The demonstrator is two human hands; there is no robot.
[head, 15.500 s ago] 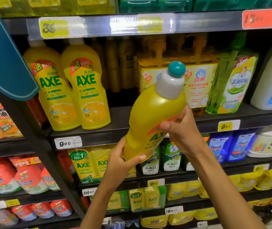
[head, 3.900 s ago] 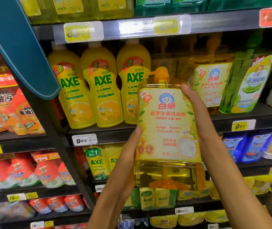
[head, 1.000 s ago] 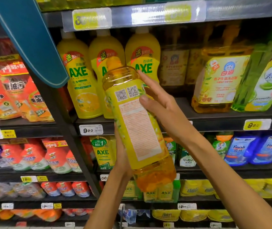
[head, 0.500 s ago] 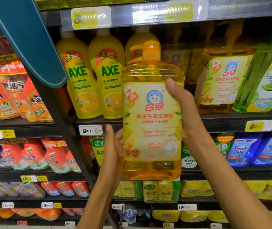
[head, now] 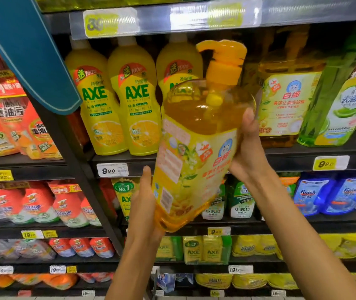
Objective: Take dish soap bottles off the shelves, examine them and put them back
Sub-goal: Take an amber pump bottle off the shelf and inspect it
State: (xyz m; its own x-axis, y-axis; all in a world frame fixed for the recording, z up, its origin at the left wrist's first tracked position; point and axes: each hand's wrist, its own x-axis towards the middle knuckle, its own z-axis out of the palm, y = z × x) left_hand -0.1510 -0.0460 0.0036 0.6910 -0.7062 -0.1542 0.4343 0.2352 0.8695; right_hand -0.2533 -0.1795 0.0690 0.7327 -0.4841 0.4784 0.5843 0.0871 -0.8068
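At the far left edge of the shelving, red and orange cleaner pouches (head: 10, 126) crowd a shelf, partly behind a slanted teal panel (head: 27, 53) that crosses the upper left corner. Just right of the dark upright post, three yellow AXE bottles (head: 99, 98) stand upright side by side on a shelf (head: 302, 154) whose front edge carries a white price tag (head: 112, 169) reading 9.90.

The left hand (head: 145, 204) comes up from below, its fingers mostly straight, pressing against the lower left side of the pump bottle (head: 196, 152) near its base. That bottle, clear with amber liquid and a yellow label bearing a cat emblem, is held in the air in front of the shelf, not resting on it. It tilts so that its orange pump head (head: 224, 59) leans toward the upper right and its base points down to the left, overlapping the third AXE bottle.

The right hand (head: 248, 148) grips the bottle's right side, thumb laid across the shoulder and fingers wrapped behind it out of sight.

Farther right on the same shelf stands a matching amber bottle (head: 285, 105), upright, with a green refill pouch (head: 341, 105) just beside it near the right edge. On the shelf below, blue Finish pouches (head: 315, 195) sit toward the right.
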